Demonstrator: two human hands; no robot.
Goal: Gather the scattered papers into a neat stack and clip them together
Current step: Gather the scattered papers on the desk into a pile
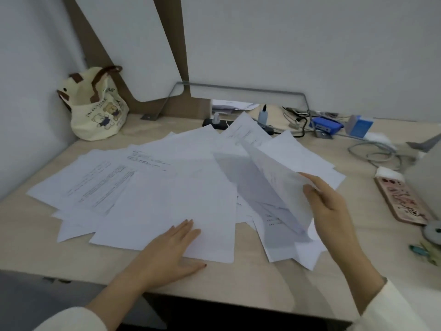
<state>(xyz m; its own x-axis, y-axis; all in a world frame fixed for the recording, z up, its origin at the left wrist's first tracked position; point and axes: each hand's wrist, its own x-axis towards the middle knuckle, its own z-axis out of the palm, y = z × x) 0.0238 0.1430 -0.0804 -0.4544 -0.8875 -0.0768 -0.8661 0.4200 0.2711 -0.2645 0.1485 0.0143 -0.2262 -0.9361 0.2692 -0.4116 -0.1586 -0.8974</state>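
Note:
Several white printed papers point(152, 187) lie fanned and overlapping across the light wooden desk point(71, 256). My left hand point(171, 249) rests flat, fingers straight, on the near edge of the front sheet point(191, 211). My right hand point(331, 206) grips the right edge of a lifted sheet point(269, 177), which stands tilted up off the pile and casts a shadow on the papers below. Small clips point(427, 250), green and teal, lie at the desk's right edge, partly cut off.
A cream tote bag point(97, 111) with bear prints stands at the back left corner. A phone in a patterned case point(401, 201) lies at the right. A power strip point(222, 124), cables point(372, 151), blue boxes point(327, 124) and a grey rail line the back.

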